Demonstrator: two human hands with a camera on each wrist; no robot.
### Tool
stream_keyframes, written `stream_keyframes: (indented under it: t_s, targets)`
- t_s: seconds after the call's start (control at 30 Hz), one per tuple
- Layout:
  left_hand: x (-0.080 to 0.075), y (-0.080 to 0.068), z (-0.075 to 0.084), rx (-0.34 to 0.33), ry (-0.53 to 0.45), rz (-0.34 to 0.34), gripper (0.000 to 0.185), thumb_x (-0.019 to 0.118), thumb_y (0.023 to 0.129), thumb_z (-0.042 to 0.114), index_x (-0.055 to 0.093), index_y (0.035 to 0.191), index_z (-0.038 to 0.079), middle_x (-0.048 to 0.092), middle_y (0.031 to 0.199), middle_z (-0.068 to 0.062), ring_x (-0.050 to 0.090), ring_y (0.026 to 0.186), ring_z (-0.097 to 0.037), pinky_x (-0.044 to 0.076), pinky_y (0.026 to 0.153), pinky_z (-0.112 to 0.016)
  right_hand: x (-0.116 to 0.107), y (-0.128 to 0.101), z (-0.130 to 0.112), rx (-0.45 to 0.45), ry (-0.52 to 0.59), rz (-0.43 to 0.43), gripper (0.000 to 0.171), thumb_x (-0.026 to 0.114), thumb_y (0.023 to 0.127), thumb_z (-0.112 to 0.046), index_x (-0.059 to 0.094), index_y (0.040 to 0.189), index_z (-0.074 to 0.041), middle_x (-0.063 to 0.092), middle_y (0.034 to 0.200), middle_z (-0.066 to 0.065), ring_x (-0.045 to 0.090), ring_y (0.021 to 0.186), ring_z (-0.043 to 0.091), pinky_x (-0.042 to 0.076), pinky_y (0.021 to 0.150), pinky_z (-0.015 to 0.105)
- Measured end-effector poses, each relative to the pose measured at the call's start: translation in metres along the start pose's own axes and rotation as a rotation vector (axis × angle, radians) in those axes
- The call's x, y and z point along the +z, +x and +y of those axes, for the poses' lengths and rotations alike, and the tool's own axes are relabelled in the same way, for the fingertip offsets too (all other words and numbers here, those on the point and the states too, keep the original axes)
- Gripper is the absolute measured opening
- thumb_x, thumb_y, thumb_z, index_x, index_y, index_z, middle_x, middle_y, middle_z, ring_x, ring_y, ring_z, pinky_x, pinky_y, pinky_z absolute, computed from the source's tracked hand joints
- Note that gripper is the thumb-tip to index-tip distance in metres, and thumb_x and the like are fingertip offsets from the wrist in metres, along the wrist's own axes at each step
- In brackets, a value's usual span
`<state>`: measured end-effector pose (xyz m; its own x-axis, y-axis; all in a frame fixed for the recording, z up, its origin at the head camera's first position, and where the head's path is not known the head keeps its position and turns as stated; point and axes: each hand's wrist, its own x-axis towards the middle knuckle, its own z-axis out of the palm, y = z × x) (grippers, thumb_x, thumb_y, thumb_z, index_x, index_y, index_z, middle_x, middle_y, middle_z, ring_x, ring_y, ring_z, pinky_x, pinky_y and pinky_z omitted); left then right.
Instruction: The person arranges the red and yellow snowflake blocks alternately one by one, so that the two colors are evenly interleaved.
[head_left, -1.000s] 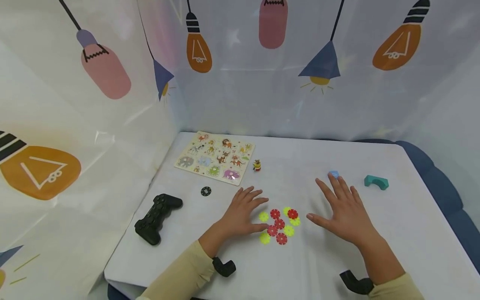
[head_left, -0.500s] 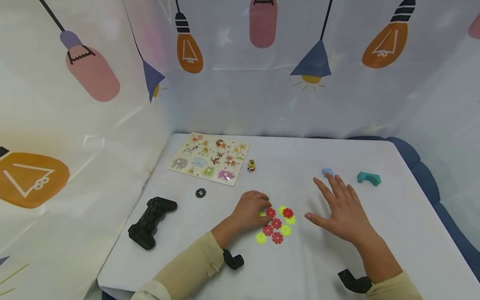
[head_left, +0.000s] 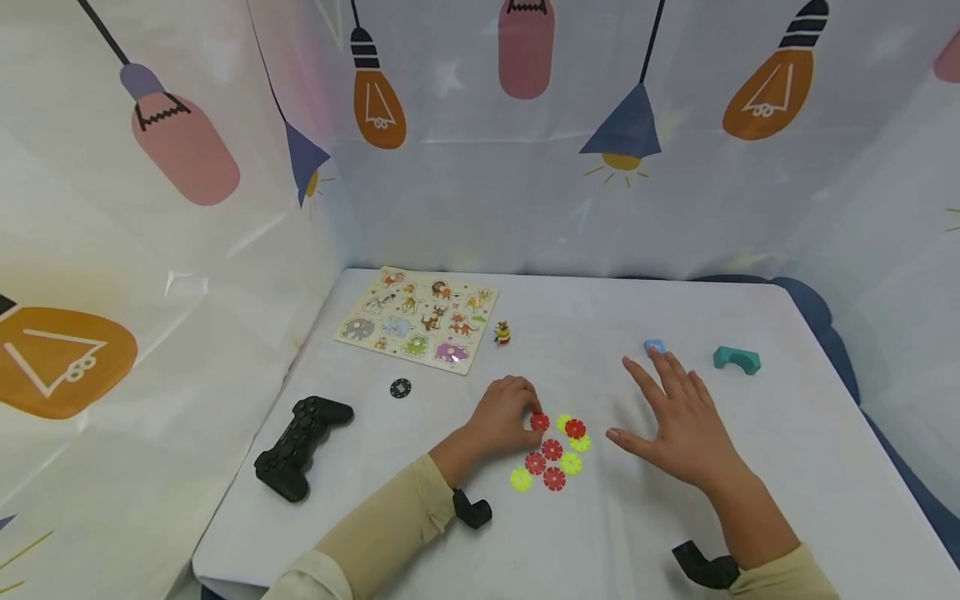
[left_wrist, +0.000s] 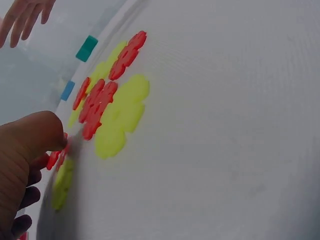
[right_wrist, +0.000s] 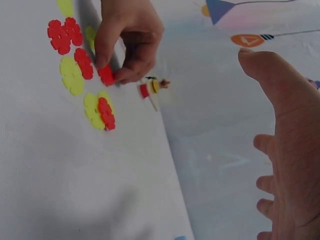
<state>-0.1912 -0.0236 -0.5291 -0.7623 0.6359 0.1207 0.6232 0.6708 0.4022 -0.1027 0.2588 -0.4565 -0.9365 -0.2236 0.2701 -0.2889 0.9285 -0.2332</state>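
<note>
Thumb and forefinger of the left hand (head_left: 498, 419) pinch a red flower-shaped disc (head_left: 539, 422), which sits right at their tips, on the side facing the right hand (head_left: 686, 433). The right wrist view shows that grip best, though I cannot tell whether the disc is clear of the white tablecloth (head_left: 600, 550). The step in hand looks like picking this one piece out of the cluster — the next move would call for a straight lift, so that the shaded yellow disc (left_wrist: 62, 185) just beside the fingers is not dragged along. Three more red discs (head_left: 552, 449) lie near, closer to the person, with loose yellow discs (head_left: 571, 463) around them; a separate red disc, the top one (head_left: 575, 428), overlaps two yellow pieces (head_left: 581, 443). Across the cluster, well apart from the held disc, the right hand hovers with its fingers spread and grips nothing. A blue block (head_left: 654, 344) shows just beyond its fingertips, and a teal arch block (head_left: 737, 360) farther right. Outward from the left hand come a black chip (head_left: 401, 388), a bee-like figurine (head_left: 502, 334), an animal puzzle board (head_left: 417, 322) and — nearest the table's left edge — a black game controller (head_left: 302, 450).
</note>
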Motion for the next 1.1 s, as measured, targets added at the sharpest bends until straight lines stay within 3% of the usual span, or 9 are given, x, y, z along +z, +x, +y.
stream_keyframes:
  t_s: [0.13,0.37,0.53,0.67,0.87,1.1]
  targets:
    - [-0.015,-0.007,-0.008,-0.053,0.006,0.044,0.025,0.077,0.078,0.044,0.070,0.092,0.024,0.058,0.111,0.009,0.050,0.109,-0.013,0.039,0.101,-0.038,0.001,0.003,-0.002,-0.009,0.002,-0.009,0.106,0.072,0.073,-0.067,0.024,0.157,-0.024,0.016,0.161,0.018,0.011,0.147,0.040,0.004,0.114,0.061]
    - [-0.049,-0.039,-0.039,-0.196,0.025,0.233,0.025,0.082,0.073,0.036,0.071,0.090,0.021,0.060,0.110,0.007,0.052,0.110,-0.015,0.040,0.099,-0.039,0.001,0.011,-0.004,-0.014,0.019,-0.023,0.103,0.074,0.073,-0.064,0.028,0.156,-0.022,0.020,0.159,0.018,0.016,0.145,0.041,0.010,0.113,0.062]
    - [-0.052,-0.057,-0.059,-0.284,0.010,0.238,0.024,0.081,0.073,0.035,0.072,0.088,0.019,0.059,0.108,0.005,0.051,0.108,-0.016,0.044,0.094,-0.039,0.012,0.017,-0.005,-0.004,0.088,-0.071,0.101,0.076,0.075,-0.058,0.029,0.155,-0.017,0.027,0.157,0.017,0.019,0.144,0.041,0.016,0.110,0.065]
    - [-0.046,-0.064,-0.070,-0.294,0.001,0.235,0.023,0.081,0.074,0.034,0.073,0.089,0.018,0.058,0.111,0.003,0.049,0.111,-0.018,0.042,0.097,-0.040,0.028,0.023,-0.008,0.002,0.126,-0.113,0.096,0.079,0.077,-0.049,0.033,0.153,-0.012,0.032,0.155,0.018,0.024,0.142,0.041,0.022,0.108,0.065]
    - [-0.040,-0.068,-0.082,-0.266,0.049,0.271,0.022,0.081,0.075,0.036,0.075,0.090,0.020,0.060,0.109,0.003,0.050,0.111,-0.019,0.039,0.097,-0.041,0.044,0.028,-0.015,-0.010,0.148,-0.148,0.093,0.077,0.078,-0.054,0.035,0.151,-0.013,0.034,0.154,0.017,0.025,0.141,0.041,0.022,0.109,0.063]
    - [-0.043,-0.070,-0.086,-0.238,0.038,0.223,0.024,0.080,0.079,0.034,0.074,0.098,0.020,0.061,0.097,0.009,0.052,0.099,-0.014,0.042,0.090,-0.037,0.050,0.031,-0.023,-0.040,0.141,-0.147,0.094,0.076,0.077,-0.056,0.035,0.152,-0.016,0.034,0.154,0.016,0.026,0.141,0.040,0.023,0.109,0.062]
